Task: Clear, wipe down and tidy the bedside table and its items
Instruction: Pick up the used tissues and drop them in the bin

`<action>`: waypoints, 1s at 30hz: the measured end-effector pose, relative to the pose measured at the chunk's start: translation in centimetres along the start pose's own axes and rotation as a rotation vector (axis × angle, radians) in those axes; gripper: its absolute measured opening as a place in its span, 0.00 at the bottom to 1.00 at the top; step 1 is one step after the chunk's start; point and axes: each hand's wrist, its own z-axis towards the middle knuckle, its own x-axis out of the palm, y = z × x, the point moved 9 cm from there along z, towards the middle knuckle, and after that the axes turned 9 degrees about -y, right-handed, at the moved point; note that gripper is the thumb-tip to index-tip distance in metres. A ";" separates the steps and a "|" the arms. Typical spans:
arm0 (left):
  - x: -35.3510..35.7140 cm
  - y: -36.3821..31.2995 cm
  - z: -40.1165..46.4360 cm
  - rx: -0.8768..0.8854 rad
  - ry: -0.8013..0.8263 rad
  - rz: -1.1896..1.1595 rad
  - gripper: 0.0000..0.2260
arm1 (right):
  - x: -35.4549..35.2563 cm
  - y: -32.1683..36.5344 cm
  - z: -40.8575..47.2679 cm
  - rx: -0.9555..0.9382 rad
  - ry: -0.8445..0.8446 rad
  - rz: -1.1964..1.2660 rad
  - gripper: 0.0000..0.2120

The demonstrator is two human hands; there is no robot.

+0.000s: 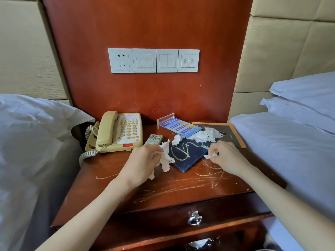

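Note:
The wooden bedside table (174, 189) is streaked with yellow scribbles. My left hand (143, 160) grips a bunch of crumpled white tissue (165, 160) beside a dark blue folder (188, 154) that also bears a yellow scribble. My right hand (226, 156) pinches a small tissue scrap (210, 156) at the folder's right edge. More crumpled tissue pieces (201, 135) lie at the back of the folder. A beige telephone (119, 132) stands at the left, with a small remote control (153, 139) next to it.
An acrylic sign with a blue card (178, 126) lies tipped over behind the tissues. An orange-edged dark booklet (230, 133) sits at the right rear. Beds with white pillows flank the table. A drawer with a metal ring pull (194, 218) is below. Wall switches (154, 60) are above.

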 end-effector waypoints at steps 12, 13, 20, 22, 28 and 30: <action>-2.7 -2.8 0.6 -0.170 -0.080 -0.428 0.07 | -6.2 1.8 -1.6 -0.006 -0.269 0.367 0.12; -2.5 -3.6 0.4 -0.176 -0.066 -0.489 0.07 | -6.7 1.8 -2.3 0.001 -0.276 0.417 0.12; 0.5 -8.6 -2.7 -0.035 -0.006 -0.482 0.04 | -7.7 -1.6 -8.4 0.118 -0.254 0.713 0.06; 1.8 -10.2 -4.0 0.032 0.030 -0.449 0.04 | -7.5 -3.0 -10.6 0.169 -0.237 0.763 0.07; 7.0 -14.7 -7.8 0.156 0.179 -0.415 0.07 | -7.0 -8.0 -17.3 0.339 -0.280 0.877 0.05; 9.2 -15.7 -9.0 0.160 0.230 -0.398 0.06 | -7.0 -9.6 -19.3 0.385 -0.296 0.841 0.05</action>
